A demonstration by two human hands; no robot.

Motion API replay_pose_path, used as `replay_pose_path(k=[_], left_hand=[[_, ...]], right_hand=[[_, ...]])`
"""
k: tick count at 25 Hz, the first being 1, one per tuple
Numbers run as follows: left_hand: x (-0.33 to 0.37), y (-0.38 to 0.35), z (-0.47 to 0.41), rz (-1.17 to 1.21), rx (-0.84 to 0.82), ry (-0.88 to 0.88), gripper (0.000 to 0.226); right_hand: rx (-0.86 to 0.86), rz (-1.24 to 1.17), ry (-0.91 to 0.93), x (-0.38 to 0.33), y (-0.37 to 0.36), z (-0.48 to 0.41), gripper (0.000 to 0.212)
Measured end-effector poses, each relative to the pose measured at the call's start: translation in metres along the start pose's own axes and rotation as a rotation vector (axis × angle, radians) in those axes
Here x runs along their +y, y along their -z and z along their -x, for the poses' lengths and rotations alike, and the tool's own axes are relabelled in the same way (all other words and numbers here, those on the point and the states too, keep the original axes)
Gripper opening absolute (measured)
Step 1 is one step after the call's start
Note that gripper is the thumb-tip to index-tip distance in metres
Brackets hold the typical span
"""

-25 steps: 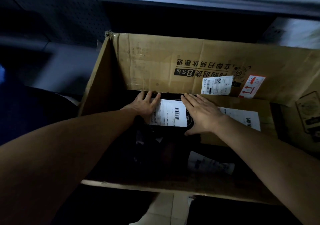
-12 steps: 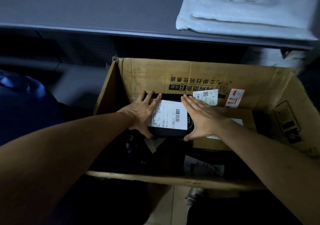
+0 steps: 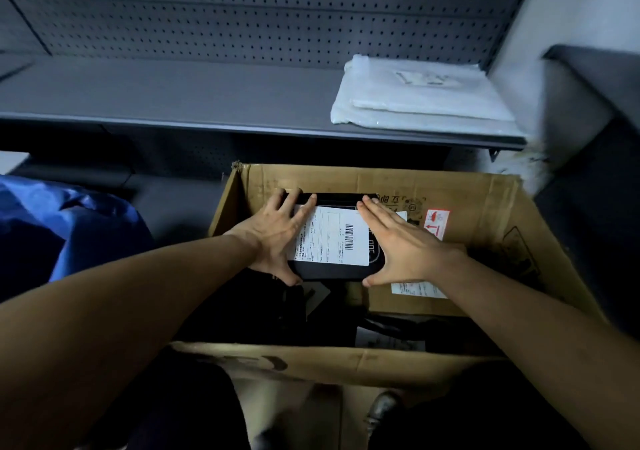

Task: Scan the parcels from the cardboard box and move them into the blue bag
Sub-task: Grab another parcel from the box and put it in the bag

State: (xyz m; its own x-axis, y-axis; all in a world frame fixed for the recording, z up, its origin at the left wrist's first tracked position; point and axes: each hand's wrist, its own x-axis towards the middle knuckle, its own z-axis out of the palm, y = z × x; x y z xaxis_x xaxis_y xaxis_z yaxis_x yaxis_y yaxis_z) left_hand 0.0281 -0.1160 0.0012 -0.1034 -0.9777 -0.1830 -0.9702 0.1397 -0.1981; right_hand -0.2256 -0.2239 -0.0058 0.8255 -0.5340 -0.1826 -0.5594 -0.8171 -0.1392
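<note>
Grey pegboard shelving (image 3: pixel 242 26) fills the background, with 1 flat shelf (image 3: pixel 173 92) running across the view and a stack of white plastic mailers (image 3: pixel 419 97) lying on its right part. Below the shelf, an open cardboard box (image 3: pixel 485 241) sits on the floor, its far wall carrying printed text and a red-and-white handling sticker (image 3: pixel 437 222). To the left of the box, well apart from it, lies the crumpled blue bag (image 3: pixel 62 221). Both bare forearms reach from the near edge into the box. Inside it, a brown parcel (image 3: pixel 408 302) with a white label rests toward the right, and dark wrapped items lie in the shadowed near part, too dim to tell apart. Against the far wall of the box is a black parcel (image 3: pixel 337 271) with a white shipping label (image 3: pixel 332 236) and barcode facing up. The left hand (image 3: pixel 277 238) presses flat along its left side, fingers spread and thumb hooked under the near left corner. The right hand (image 3: pixel 401 245) presses its right side the same way, fingers straight, thumb at the near right corner. The 2 hands clamp the parcel between them; it appears raised above the other contents but remains inside the box
</note>
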Motion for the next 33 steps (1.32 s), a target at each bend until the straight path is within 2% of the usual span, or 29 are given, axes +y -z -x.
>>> replay_pose_path(k=[15, 25, 33], left_hand=[[0.076, 0.141, 0.024, -0.082, 0.159, -0.102, 0.158], [0.151, 0.198, 0.011, -0.134, 0.310, -0.211, 0.154], [0.199, 0.216, 0.000, -0.140, 0.316, -0.232, 0.155]], right_hand=[[0.161, 0.139, -0.133, 0.010, 0.102, 0.134, 0.144], [0.256, 0.214, -0.298, 0.040, 0.127, 0.238, 0.144], [0.269, 0.258, -0.342, 0.062, 0.130, 0.286, 0.144]])
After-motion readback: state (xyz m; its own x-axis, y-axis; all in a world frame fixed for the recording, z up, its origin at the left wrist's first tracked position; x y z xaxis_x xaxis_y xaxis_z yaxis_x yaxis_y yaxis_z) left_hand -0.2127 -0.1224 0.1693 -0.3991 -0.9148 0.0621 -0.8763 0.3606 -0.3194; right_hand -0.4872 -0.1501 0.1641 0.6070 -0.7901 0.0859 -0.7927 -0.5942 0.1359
